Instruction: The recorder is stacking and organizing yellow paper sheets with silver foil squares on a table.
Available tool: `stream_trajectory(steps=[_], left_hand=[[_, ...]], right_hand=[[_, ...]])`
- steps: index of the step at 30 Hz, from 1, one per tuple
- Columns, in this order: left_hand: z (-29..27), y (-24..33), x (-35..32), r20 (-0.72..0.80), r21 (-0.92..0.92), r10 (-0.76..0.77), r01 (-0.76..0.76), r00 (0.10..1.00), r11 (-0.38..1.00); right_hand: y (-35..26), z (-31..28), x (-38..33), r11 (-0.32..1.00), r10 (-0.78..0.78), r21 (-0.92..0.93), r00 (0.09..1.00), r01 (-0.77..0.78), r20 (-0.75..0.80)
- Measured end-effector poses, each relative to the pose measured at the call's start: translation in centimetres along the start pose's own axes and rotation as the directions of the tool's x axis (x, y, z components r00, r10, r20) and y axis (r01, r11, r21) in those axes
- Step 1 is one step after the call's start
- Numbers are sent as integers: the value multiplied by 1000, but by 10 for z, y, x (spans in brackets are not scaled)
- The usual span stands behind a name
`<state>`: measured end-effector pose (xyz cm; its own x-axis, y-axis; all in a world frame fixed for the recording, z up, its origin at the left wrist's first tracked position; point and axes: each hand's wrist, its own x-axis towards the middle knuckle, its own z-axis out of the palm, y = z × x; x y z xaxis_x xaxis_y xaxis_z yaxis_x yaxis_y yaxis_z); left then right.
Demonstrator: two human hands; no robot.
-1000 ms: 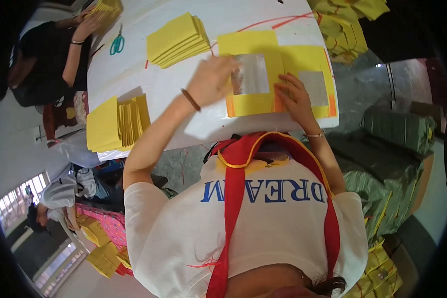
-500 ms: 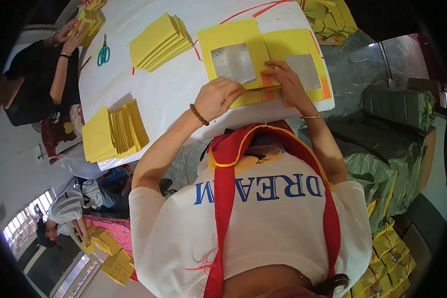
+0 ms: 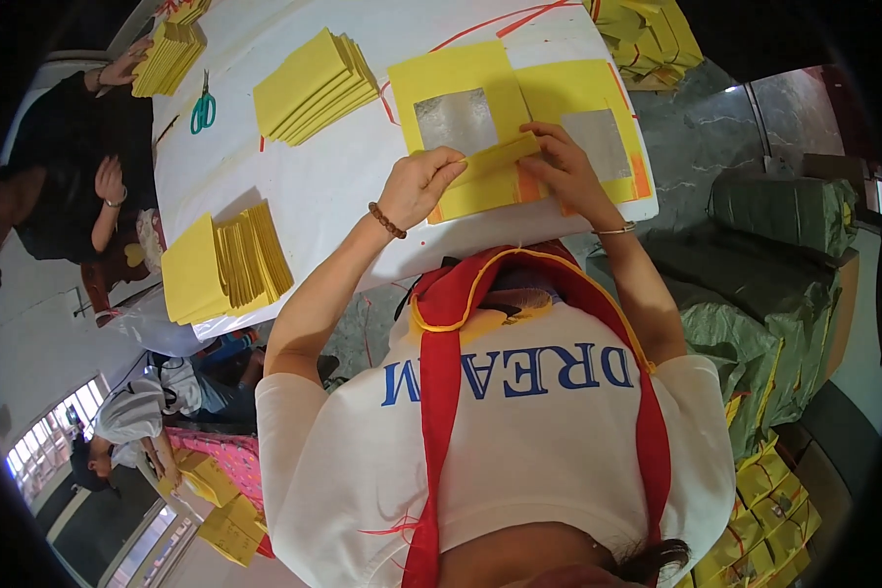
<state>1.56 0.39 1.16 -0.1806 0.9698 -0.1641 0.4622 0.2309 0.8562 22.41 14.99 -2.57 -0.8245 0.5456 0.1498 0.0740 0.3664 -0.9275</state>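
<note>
At the table's near edge, my left hand (image 3: 416, 189) pinches one end of a narrow folded band of yellow paper (image 3: 500, 153). My right hand (image 3: 566, 169) grips its other end between thumb and fingers. The band is raised and slightly tilted; whether it joins the paper beneath, I cannot tell. Under my hands lies a yellow paper sheet (image 3: 461, 67) with a silver square (image 3: 456, 118). Beside it on the right, partly behind my right hand, is a second yellow sheet (image 3: 549, 83) with another silver square (image 3: 598, 144) and orange marks along its edge.
Stacks of folded yellow paper stand on the white table (image 3: 348, 186): one stack (image 3: 309, 83) farther back, another (image 3: 230, 260) at the near left. Green-handled scissors (image 3: 203, 113) lie left. A co-worker (image 3: 73, 162) sits at the left edge. Green-wrapped bundles (image 3: 755, 294) fill the right.
The yellow band has risen and turned its broad side into view, its right end higher. My left hand has shifted slightly left. The co-worker's hands have moved apart.
</note>
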Motion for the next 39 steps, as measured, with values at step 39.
stream_trajectory(steps=[39], left_hand=[[-10,-29,3,-192,-339,-435,357,880,871]], right_hand=[[-13,20,28,928,271,-173,917,-330,-294]])
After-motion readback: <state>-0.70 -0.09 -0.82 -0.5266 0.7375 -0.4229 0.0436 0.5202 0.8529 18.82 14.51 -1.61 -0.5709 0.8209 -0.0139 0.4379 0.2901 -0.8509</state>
